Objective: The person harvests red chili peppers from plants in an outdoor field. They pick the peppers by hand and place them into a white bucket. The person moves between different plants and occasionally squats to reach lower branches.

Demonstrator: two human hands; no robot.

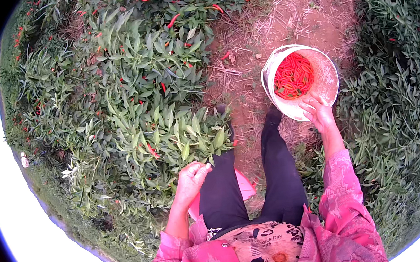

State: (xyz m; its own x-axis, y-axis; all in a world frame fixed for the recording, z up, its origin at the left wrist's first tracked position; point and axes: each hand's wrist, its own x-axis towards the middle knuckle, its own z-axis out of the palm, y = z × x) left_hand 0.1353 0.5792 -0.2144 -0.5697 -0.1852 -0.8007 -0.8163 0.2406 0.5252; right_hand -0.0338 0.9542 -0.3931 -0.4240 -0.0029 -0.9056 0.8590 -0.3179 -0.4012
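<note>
A white bucket [326, 73] stands tilted on the dirt path, with many red chili peppers [293, 75] inside. Over its near rim my right hand [317, 113] reaches palm up, its fingers apart and nothing seen in them. My left hand [192, 177] is beside the chili plants [179, 138] on the left, fingers curled and thumb against the index finger; whether it holds something small I cannot tell. Red peppers hang among the leaves, one [153, 150] up and left of my left hand. Part of a pink object [245, 185] shows behind my legs.
Dense pepper plants [400, 97] line the right side too. Between the rows runs a reddish dirt path [297, 8] with dry straw and a fallen red pepper [226, 55]. My legs [281, 161] are astride the path, close to the left row and the bucket.
</note>
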